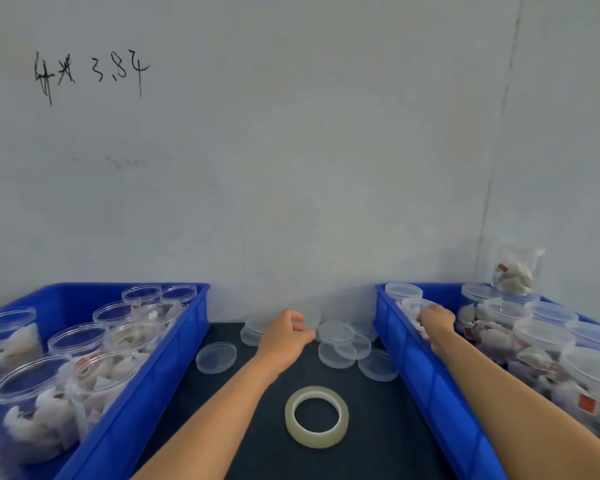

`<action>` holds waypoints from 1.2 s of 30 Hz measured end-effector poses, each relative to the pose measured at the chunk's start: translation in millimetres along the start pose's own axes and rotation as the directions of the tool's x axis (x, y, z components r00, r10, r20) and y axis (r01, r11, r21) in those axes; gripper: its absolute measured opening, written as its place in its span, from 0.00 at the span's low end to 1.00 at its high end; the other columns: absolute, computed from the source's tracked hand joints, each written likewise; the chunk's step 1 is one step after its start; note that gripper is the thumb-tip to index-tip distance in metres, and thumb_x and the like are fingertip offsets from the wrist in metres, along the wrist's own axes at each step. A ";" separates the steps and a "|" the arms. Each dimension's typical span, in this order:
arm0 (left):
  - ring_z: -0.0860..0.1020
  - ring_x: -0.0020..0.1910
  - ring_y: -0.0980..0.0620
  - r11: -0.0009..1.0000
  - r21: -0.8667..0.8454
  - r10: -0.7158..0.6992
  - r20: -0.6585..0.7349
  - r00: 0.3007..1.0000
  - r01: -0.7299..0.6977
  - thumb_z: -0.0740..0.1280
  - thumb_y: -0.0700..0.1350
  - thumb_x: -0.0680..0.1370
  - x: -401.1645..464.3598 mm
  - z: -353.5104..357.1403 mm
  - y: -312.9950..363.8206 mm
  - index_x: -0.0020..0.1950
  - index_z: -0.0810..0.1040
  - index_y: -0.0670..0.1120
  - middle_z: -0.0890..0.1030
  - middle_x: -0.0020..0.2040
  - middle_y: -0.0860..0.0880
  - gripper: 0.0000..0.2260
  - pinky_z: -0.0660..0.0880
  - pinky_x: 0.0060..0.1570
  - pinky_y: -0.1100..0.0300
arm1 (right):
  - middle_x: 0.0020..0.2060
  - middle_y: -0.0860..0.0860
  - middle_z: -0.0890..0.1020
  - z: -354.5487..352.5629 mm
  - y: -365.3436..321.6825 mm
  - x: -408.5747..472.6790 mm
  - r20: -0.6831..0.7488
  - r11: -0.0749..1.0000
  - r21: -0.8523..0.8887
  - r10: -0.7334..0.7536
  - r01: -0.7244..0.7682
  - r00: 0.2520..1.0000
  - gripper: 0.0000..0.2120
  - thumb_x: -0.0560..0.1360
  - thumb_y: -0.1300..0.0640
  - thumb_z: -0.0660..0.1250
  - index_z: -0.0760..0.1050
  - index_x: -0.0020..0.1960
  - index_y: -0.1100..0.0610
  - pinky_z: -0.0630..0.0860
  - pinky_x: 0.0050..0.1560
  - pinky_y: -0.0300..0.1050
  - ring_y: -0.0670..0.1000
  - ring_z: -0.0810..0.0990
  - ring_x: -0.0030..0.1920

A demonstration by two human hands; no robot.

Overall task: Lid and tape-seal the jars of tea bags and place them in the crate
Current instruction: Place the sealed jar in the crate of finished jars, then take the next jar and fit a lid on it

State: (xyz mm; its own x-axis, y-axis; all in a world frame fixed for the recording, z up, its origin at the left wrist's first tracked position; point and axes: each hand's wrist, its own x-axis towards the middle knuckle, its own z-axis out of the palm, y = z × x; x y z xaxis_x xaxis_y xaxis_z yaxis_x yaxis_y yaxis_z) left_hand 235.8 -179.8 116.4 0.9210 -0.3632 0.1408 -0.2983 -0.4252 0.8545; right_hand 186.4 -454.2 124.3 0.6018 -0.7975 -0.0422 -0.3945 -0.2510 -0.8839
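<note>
- Left hand [289, 332], fingers curled, pinches a clear lid [310, 318] from the loose pile at 12 o'clock on the bench [257, 427].
- Right hand [436, 320] curls over a jar [417, 306] in the 2 o'clock crate [413, 362]; grip likely, readying it for lidding.

packing workroom | blue crates [174, 362] of tea-bag jars [25, 403] | bare wall [291, 150] with scrawled marker notes

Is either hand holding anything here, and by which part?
The left hand pinches a clear lid by its rim. The right hand grips a jar in the right crate at its top.
</note>
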 end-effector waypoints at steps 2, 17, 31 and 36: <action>0.75 0.58 0.50 1.000 0.008 -0.015 0.022 1.000 0.014 0.68 0.46 0.77 3.9 6.5 3.4 0.63 0.71 0.46 0.76 0.59 0.49 0.16 0.73 0.60 0.55 | 0.71 0.62 0.65 4.0 -1.0 -2.1 0.019 0.989 -0.148 -0.005 0.008 1.000 0.22 0.77 0.63 0.57 0.65 0.71 0.64 0.64 0.68 0.55 0.60 0.62 0.72; 0.75 0.52 0.54 0.995 -0.102 -0.009 -0.010 1.000 0.008 0.68 0.46 0.77 -10.7 -23.2 16.4 0.58 0.72 0.49 0.76 0.53 0.53 0.11 0.69 0.51 0.60 | 0.69 0.59 0.64 79.0 -83.9 -127.1 0.173 0.908 -0.068 -0.398 0.414 0.901 0.24 0.76 0.66 0.56 0.63 0.71 0.59 0.68 0.65 0.55 0.61 0.68 0.65; 0.76 0.48 0.51 0.751 0.644 0.027 -0.252 0.967 0.147 0.66 0.47 0.76 -118.1 -187.4 -63.6 0.57 0.75 0.47 0.80 0.54 0.48 0.11 0.67 0.41 0.60 | 0.47 0.49 0.74 216.5 -109.9 -289.2 0.615 0.826 0.234 -0.534 0.512 0.580 0.17 0.75 0.68 0.57 0.72 0.61 0.59 0.70 0.36 0.34 0.45 0.74 0.42; 0.71 0.65 0.45 0.637 0.726 -0.031 -0.313 0.949 0.260 0.66 0.49 0.76 -126.5 -217.8 -102.4 0.67 0.69 0.48 0.73 0.66 0.45 0.20 0.70 0.62 0.52 | 0.58 0.56 0.75 244.0 -111.8 -321.5 0.674 0.786 0.155 -0.527 0.598 0.518 0.18 0.74 0.67 0.58 0.71 0.62 0.58 0.74 0.57 0.51 0.55 0.74 0.56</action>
State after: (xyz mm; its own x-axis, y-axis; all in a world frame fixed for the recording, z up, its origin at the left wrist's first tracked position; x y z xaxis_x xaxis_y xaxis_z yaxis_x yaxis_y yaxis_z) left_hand 204.4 90.3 120.0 0.9619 -0.0718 0.2639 -0.1321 -0.9669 0.2184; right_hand 206.5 -35.8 123.0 0.9875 0.0893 0.1300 0.1576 -0.5895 -0.7923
